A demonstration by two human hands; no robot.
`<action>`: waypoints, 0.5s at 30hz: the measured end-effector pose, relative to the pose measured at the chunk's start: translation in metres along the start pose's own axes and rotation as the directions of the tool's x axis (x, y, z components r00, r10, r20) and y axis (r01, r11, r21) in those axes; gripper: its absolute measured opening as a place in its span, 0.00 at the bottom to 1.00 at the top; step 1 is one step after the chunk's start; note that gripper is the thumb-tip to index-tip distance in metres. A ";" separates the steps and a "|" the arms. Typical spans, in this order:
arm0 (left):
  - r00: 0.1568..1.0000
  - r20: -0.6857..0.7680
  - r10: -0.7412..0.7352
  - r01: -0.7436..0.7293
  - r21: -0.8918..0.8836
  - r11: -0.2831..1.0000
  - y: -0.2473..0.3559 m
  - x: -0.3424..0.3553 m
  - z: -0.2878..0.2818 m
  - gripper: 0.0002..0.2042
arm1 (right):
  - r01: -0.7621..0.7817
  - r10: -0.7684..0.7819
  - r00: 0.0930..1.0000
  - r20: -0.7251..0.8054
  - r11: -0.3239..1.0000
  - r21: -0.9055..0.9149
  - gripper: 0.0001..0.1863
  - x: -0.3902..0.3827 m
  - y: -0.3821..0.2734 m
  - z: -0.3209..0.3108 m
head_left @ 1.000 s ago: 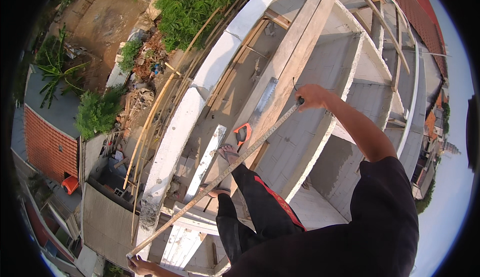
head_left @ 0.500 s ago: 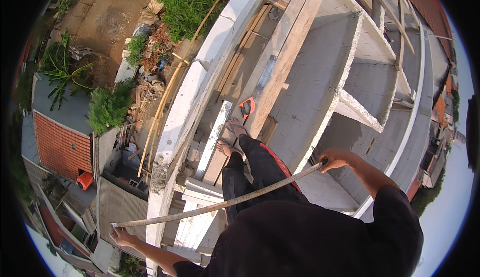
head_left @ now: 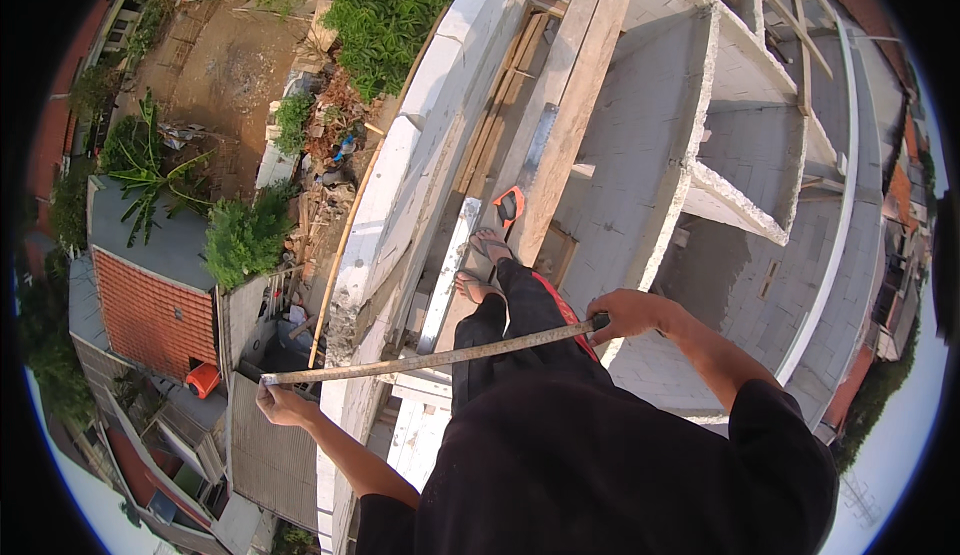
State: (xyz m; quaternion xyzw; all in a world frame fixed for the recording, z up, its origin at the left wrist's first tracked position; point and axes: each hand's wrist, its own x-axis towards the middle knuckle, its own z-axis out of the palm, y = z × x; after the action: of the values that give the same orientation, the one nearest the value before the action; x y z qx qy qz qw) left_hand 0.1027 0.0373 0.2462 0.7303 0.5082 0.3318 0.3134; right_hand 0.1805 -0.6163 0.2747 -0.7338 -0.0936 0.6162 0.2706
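Note:
My right hand (head_left: 628, 312) grips a dark tape measure case (head_left: 599, 321), and its long worn blade (head_left: 440, 359) stretches leftward across my legs, slightly bowed. The tape's end is pinched in my left hand (head_left: 287, 404). Beyond my sandalled feet (head_left: 483, 283) lies a handsaw with an orange-black handle (head_left: 510, 202) and silver blade (head_left: 540, 140) on long wooden planks (head_left: 575, 95). A white-streaked straight strip (head_left: 449, 273) rests just left of my feet.
A curved white wall edge (head_left: 385, 170) runs along the left above a drop to yard (head_left: 215, 65), tiled roof (head_left: 150, 305) and greenery. Bamboo poles (head_left: 333, 295) line it outside. Rough concrete walls (head_left: 700, 105) divide bays below on the right; loose timbers (head_left: 795, 25) cross farther back.
My right hand has come down toward my body and my left hand has risen, so the tape has swung from a steep diagonal to nearly level.

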 end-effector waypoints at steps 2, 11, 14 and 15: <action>0.992 0.030 0.119 -0.120 0.041 0.992 -0.012 -0.035 0.008 0.07 | 0.079 -0.081 0.993 -0.082 0.997 -0.028 0.31 0.011 -0.014 0.015; 0.598 0.791 0.128 -0.135 -0.058 0.989 0.081 -0.259 0.042 0.06 | 0.104 -0.050 0.958 -0.283 0.978 0.179 0.38 0.040 -0.094 0.038; 0.272 0.933 0.235 -0.185 -0.189 0.964 0.093 -0.279 0.032 0.09 | 0.212 -0.094 0.873 -0.479 0.957 0.200 0.40 0.051 -0.105 0.059; 0.151 0.951 0.271 -0.199 -0.240 0.950 0.092 -0.281 0.027 0.10 | 0.221 -0.093 0.872 -0.480 0.951 0.217 0.41 0.055 -0.106 0.065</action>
State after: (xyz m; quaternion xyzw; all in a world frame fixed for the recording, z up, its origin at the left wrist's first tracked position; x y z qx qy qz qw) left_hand 0.0996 -0.2594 0.2563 0.8336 0.0641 -0.1476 0.5285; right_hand 0.1518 -0.4832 0.2763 -0.8065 -0.0027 0.4054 0.4304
